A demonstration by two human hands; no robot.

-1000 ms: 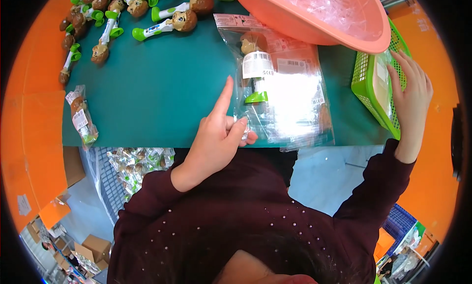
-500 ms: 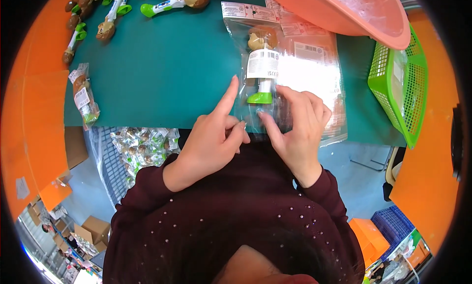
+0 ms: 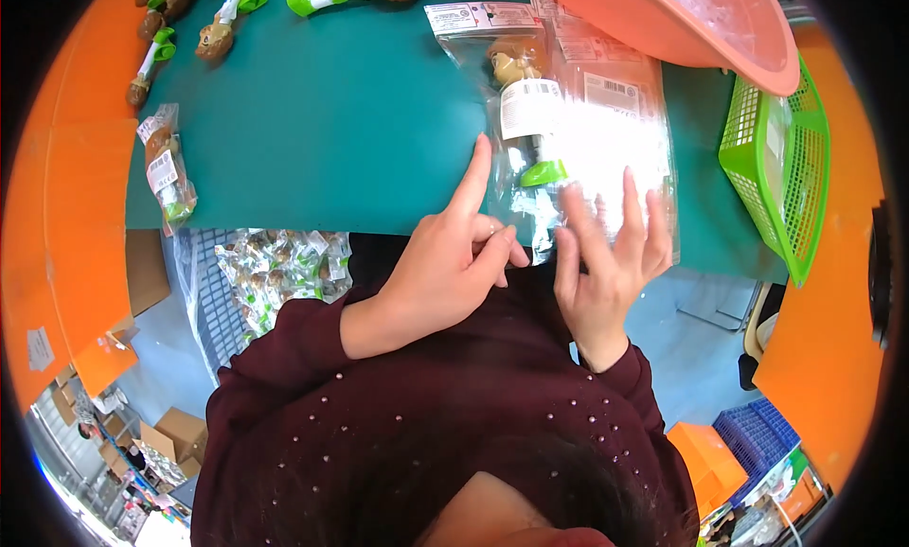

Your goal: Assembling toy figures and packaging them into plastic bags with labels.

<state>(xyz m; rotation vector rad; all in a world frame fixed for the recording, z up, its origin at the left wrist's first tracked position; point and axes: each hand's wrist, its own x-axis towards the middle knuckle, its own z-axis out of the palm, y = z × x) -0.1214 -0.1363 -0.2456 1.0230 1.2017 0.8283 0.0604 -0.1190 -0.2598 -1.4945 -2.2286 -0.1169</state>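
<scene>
A clear plastic bag (image 3: 461,17) with a printed header holds a toy figure (image 3: 543,173) with a brown head, white label band and green base. It lies tilted on the left side of a stack of flat clear bags (image 3: 620,131). My left hand (image 3: 445,263) is at the bag's lower left, index finger stretched along its edge. The thumb and other fingers are curled together; whether they pinch anything is hidden. My right hand (image 3: 611,249) is spread, fingers apart and slightly blurred, over the lower part of the bags beside the green base.
Loose figures (image 3: 227,22) lie at the table's far left. One bagged figure (image 3: 165,168) rests by the left edge. A blue crate (image 3: 213,273) of bagged figures stands below. A pink basin (image 3: 776,64) and green basket (image 3: 805,168) are at right.
The bagged figure has shifted right onto the stack and tilted. My left hand has moved right with it. My right hand has left the figure's base and spread its fingers further right.
</scene>
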